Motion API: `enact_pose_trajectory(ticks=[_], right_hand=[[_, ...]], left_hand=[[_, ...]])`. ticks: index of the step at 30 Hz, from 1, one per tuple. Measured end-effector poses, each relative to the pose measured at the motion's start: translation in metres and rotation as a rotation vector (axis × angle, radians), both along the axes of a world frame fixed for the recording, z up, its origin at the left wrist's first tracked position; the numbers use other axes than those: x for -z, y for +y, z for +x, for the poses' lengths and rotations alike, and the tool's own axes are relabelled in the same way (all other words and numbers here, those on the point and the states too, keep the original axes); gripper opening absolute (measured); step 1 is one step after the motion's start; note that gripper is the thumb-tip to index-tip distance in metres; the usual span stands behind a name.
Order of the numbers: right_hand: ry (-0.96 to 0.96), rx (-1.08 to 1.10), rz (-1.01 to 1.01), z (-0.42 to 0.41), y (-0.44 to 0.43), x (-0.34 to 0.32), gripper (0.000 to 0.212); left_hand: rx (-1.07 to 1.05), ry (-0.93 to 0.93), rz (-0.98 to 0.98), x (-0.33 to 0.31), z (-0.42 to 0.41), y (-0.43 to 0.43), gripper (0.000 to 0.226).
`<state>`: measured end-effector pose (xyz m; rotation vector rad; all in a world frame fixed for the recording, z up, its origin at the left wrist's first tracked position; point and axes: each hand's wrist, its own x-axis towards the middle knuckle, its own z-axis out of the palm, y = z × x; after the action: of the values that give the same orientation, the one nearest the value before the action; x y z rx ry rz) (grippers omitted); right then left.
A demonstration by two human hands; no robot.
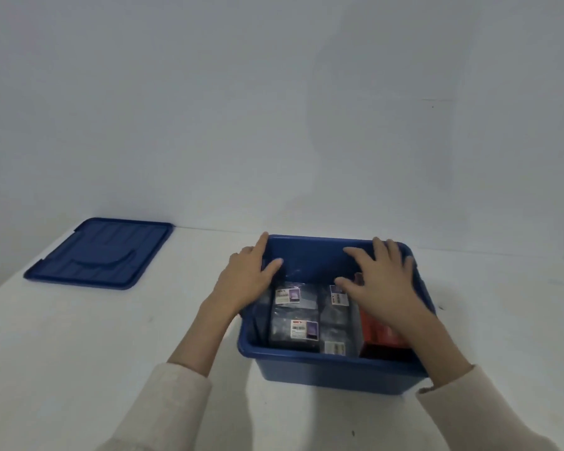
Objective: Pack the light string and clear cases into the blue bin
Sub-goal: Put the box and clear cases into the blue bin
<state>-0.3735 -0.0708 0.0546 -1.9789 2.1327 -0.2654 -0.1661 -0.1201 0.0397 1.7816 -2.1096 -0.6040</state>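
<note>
- White table (79, 353), pale wall; the blue lid (98, 253) lies flat at nine o'clock.
- Inside the blue bin (323, 372): labelled clear cases (293, 320) left and centre, and a red box (380, 336), likely the light string, at three o'clock.
- The left hand (246, 281) straddles the nine o'clock rim, fingers straight. The right hand (383, 284) is spread open over the contents, gripping nothing.
- Best move: press evenly while steadying the bin.

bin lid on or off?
Off. The lid lies flat on the table, left of the bin and apart from it; the bin's top is open, cases visible inside.
</note>
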Motion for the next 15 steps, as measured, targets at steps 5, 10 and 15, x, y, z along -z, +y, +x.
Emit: enact_pose_trajectory(ticks=[5, 10, 15], right_hand=[[-0.589, -0.203, 0.104, 0.113, -0.002, -0.003, 0.070], [-0.519, -0.097, 0.077, 0.145, -0.010, 0.008, 0.070], [-0.380, -0.105, 0.118, 0.146, -0.011, 0.012, 0.064]], left_hand=[[-0.149, 0.201, 0.058, 0.006, 0.068, -0.023, 0.053], [-0.334, -0.109, 0.139, 0.044, 0.159, -0.059, 0.057], [-0.386, -0.315, 0.208, 0.068, 0.200, -0.069, 0.050]])
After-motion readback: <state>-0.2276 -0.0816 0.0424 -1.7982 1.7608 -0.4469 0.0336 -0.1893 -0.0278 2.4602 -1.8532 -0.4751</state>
